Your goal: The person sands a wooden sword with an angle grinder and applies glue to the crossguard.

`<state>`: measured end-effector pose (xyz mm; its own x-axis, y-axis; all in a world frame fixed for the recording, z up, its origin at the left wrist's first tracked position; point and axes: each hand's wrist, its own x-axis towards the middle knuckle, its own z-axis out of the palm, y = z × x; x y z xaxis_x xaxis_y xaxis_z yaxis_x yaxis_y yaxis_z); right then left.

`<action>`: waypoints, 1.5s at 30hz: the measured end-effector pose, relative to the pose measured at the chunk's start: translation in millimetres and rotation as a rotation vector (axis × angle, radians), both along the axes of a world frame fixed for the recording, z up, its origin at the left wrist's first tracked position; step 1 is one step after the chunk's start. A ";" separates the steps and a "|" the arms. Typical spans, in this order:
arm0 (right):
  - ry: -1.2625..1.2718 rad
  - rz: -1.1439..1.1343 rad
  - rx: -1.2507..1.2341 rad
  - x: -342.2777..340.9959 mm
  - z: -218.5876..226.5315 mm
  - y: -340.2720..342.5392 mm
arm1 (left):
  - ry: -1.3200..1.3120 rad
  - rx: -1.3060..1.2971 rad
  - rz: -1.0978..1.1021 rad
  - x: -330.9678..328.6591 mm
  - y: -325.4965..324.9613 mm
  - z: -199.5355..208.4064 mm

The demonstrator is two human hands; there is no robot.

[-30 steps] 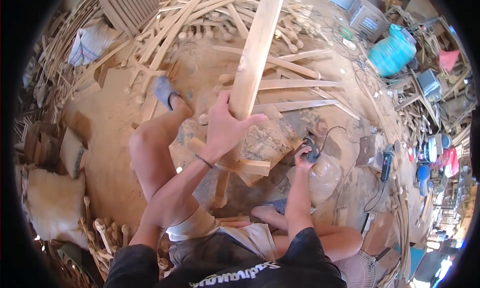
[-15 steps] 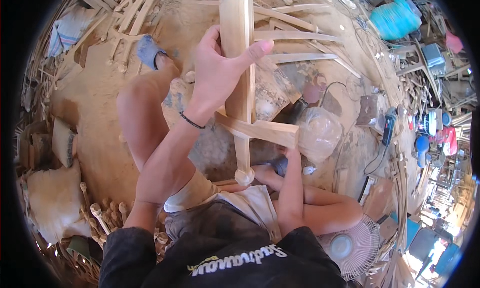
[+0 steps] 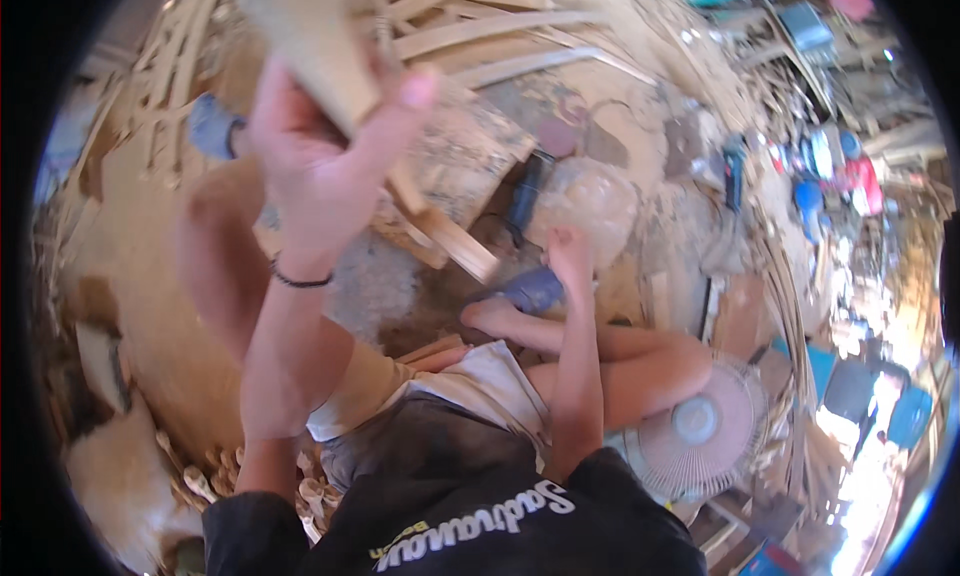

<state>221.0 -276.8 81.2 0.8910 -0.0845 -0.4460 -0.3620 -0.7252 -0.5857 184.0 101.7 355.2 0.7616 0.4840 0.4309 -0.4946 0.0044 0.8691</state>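
My left hand is wrapped round a pale wooden furniture part, raised at the upper left and smeared by motion. The thumb lies along its right side. A short crosspiece shows below the hand; how the joint sits is partly hidden. My right hand has let the wood go and is apart from it, fingers curled closed, in front of a clear plastic bag. I cannot see whether anything is inside those fingers. Beyond the crosspiece lies a worn, stained wooden block, with a dark cylindrical tool beside it.
Long curved wooden slats lie across the far floor. A round fan stands at my right, near my folded leg. Turned wooden pieces pile up at the near left. A dark power tool lies to the right.
The wooden part has swung left and tilted in my left hand. My right hand has come off its crosspiece and risen slightly, closed. The whole view has also shifted.
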 end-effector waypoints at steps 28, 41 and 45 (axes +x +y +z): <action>-0.184 0.279 -0.748 61.9 -136.6 -78.1 | 0.113 0.143 -0.384 30.9 25.3 -17.6; -0.547 -0.106 -0.245 66.7 75.3 34.6 | 0.059 0.324 -0.004 33.2 -5.1 -21.7; -0.852 -0.012 0.081 24.2 182.1 117.1 | 0.082 0.166 -0.015 44.8 -28.3 -22.8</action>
<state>245.2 -159.7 263.3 0.9242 -0.0925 0.3706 0.2182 -0.6685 -0.7110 228.9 73.4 332.3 0.8038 0.3995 0.4407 -0.4235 -0.1359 0.8957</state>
